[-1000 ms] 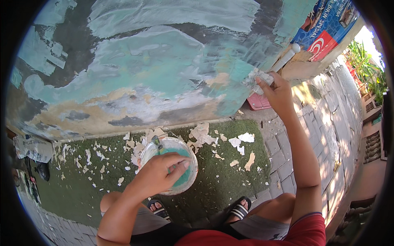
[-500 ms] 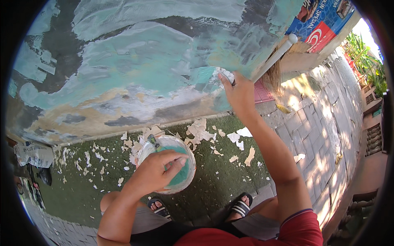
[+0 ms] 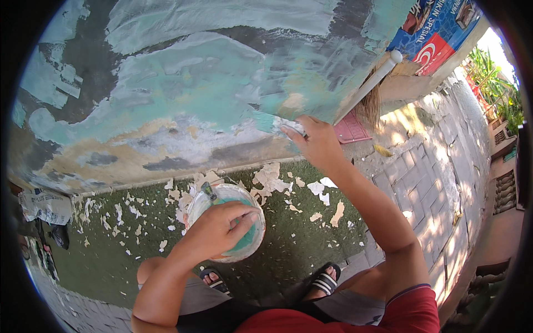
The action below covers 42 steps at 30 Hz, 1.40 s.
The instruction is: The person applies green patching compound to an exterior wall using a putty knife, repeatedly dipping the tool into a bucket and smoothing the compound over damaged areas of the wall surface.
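Note:
My right hand (image 3: 317, 141) grips a paint-smeared scraper (image 3: 290, 127) by its handle, index finger stretched along it. Its teal-coated blade lies against the wall (image 3: 211, 83), which is patched with wet teal and grey coating. My left hand (image 3: 222, 227) is above a white bucket (image 3: 194, 204) of teal coating, between my feet and the wall. Its thumb and fingers are drawn together near the bucket's right rim; whatever they hold, if anything, is hidden. A grimy, green-stained tool (image 3: 209, 191) leans on the bucket's far rim.
Peeled paint flakes (image 3: 268, 176) litter the mossy ground along the wall's foot. To the right are a white pipe (image 3: 369, 83), a broom (image 3: 371, 105), a pink dustpan (image 3: 352, 127) and grey paving (image 3: 419, 177). A pale sack (image 3: 47, 208) lies at far left.
My right hand has come down slightly, and the scraper's blade has moved left and lower along the wall. The left hand has shifted barely to the right above the bucket.

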Each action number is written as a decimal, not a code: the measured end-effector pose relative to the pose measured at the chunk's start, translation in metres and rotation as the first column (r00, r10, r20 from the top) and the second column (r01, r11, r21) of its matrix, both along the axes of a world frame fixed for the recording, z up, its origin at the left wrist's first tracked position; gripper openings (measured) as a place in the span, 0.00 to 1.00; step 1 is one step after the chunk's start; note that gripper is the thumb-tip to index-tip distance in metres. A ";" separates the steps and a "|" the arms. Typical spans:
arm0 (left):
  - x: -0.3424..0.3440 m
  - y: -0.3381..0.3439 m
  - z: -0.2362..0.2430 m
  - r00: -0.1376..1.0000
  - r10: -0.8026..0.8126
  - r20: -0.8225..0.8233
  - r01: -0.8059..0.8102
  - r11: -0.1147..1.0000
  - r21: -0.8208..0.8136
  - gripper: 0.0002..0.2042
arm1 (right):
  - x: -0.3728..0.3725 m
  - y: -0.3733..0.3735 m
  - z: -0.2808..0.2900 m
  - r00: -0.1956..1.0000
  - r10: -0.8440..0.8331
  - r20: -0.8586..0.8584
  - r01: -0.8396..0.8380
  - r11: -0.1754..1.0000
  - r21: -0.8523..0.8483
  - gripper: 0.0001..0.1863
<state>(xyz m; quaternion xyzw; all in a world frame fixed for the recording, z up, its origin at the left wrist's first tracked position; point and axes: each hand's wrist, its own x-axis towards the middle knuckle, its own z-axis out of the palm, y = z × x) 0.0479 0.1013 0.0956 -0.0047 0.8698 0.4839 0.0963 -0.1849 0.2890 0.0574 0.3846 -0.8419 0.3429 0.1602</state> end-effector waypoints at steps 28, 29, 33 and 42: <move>0.018 -0.009 0.004 0.998 0.016 -0.057 -0.015 1.000 0.019 0.13 | -0.010 0.042 0.145 0.992 -0.051 -0.114 0.073 0.979 0.190 0.15; 0.016 -0.007 0.005 0.997 0.010 -0.075 -0.007 0.999 0.034 0.13 | -0.007 0.037 0.134 0.986 0.022 -0.164 0.016 0.974 0.226 0.15; 0.012 -0.001 0.004 0.991 -0.041 -0.128 0.046 0.998 0.033 0.12 | -0.008 0.002 0.050 0.945 0.221 -0.240 -0.129 0.929 0.347 0.15; 0.019 -0.006 0.000 0.994 -0.034 -0.103 0.036 0.999 0.015 0.12 | -0.030 0.044 0.120 0.902 -0.054 -0.428 0.208 0.924 0.322 0.15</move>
